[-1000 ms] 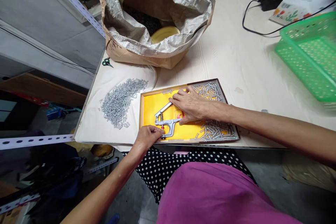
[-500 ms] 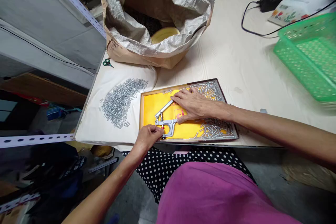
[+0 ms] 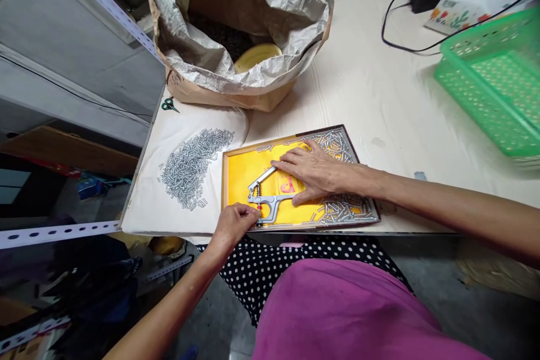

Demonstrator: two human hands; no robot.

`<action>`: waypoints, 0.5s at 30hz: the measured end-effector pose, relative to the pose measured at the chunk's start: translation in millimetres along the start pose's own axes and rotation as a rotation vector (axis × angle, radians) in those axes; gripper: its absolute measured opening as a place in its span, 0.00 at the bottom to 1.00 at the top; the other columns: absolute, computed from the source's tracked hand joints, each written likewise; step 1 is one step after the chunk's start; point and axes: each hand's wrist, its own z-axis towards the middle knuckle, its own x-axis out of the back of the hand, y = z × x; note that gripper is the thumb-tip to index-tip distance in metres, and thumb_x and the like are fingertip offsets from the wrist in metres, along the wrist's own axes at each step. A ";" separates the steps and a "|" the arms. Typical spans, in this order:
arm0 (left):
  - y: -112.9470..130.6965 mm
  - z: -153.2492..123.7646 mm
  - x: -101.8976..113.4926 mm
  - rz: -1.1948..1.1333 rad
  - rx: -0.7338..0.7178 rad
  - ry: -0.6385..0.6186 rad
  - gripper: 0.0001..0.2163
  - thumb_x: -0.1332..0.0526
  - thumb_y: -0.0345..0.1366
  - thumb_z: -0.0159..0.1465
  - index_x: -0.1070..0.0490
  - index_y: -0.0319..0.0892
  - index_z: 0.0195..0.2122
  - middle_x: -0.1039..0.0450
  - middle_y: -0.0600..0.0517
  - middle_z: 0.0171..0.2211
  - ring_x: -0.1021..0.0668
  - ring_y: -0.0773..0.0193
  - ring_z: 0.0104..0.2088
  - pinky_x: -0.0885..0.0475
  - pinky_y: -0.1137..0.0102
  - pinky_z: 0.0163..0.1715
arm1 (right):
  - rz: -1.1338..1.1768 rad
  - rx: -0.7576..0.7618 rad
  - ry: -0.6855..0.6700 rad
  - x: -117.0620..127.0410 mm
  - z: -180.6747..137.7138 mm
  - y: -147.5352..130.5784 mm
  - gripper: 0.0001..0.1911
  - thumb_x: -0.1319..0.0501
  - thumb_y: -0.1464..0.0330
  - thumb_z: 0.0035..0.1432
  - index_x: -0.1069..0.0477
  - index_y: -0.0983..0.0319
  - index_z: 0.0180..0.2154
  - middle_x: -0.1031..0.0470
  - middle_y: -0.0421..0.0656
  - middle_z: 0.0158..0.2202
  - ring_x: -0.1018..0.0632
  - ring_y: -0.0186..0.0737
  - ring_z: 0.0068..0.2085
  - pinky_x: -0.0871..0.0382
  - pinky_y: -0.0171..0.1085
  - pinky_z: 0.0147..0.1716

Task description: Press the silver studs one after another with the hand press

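Observation:
A shallow wooden tray (image 3: 225,180) with a yellow floor lies at the table's near edge. In it rests a grey metal hand press (image 3: 266,198) with a spring and red parts. My right hand (image 3: 314,171) lies on the press's handles, fingers loosely stretched over them. My left hand (image 3: 232,223) is closed in a pinch at the press's jaw end; what it pinches is too small to make out. Several small silver metal pieces (image 3: 341,211) fill the tray's right side.
A heap of silver pieces (image 3: 189,166) lies on a white cloth (image 3: 152,202) left of the tray. Behind stands an open paper sack (image 3: 236,28), with green scissors (image 3: 170,104) beside it. A green plastic basket (image 3: 493,84) and a black cable (image 3: 405,48) are at the right.
My right hand has shifted slightly on the press handles, uncovering a red mark on the yellow floor. The left hand stays pinched at the jaw. The view drifted a little.

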 end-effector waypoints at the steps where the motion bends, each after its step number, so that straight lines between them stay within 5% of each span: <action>1: 0.3 -0.4 0.0 -0.001 0.001 0.002 0.12 0.33 0.44 0.48 0.25 0.39 0.23 0.29 0.55 0.19 0.31 0.68 0.22 0.39 0.72 0.25 | -0.001 -0.004 -0.005 1.5 -0.7 -1.4 0.43 0.35 0.45 0.54 0.40 0.62 0.63 0.28 0.53 0.54 0.31 0.57 0.54 0.49 0.59 0.57; 15: -5.2 2.5 0.2 0.120 -0.069 0.011 0.13 0.35 0.45 0.51 0.25 0.39 0.23 0.27 0.53 0.20 0.28 0.65 0.23 0.37 0.70 0.26 | 0.002 -0.049 -0.011 -1.3 -10.4 -16.8 0.36 0.36 0.55 0.58 0.40 0.63 0.63 0.27 0.52 0.54 0.30 0.54 0.52 0.49 0.58 0.57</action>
